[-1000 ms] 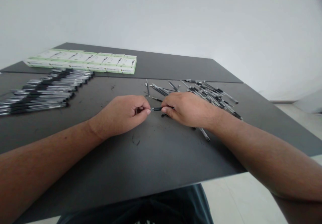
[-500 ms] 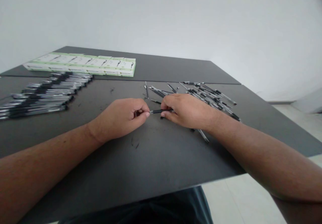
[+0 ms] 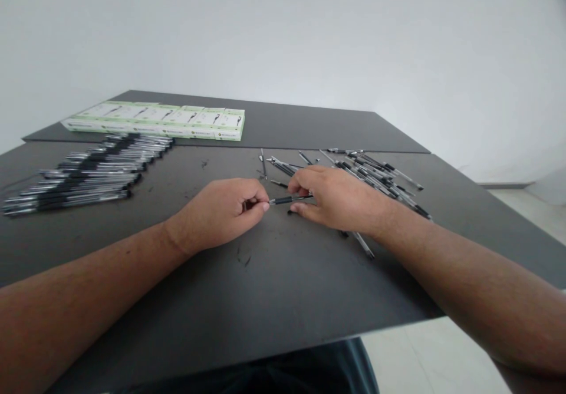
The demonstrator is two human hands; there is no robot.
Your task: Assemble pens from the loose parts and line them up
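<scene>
Near the middle of the frame, a pen (image 3: 283,200) lies almost level between the two hands. The left hand (image 3: 221,211) pinches its left end between thumb and forefinger; the right hand (image 3: 340,199) curls loosely about the other end, thumb and forefinger parted, and whether they press on it I cannot tell. The step in hand looks like fitting or adjusting the pen's parts; the next move seems to call for a steady left pinch and the right fingers in line with the barrel. The pen has a dark, matt grip sleeve beside a clear, glossy section. Similar loose pens (image 3: 375,176) cross one another at right of centre, a slim, straight-sided pen row (image 3: 88,173) fills the left, and flat, white-and-green card boxes (image 3: 154,120) sit upper left on the smooth, dull grey tabletop (image 3: 265,299).
</scene>
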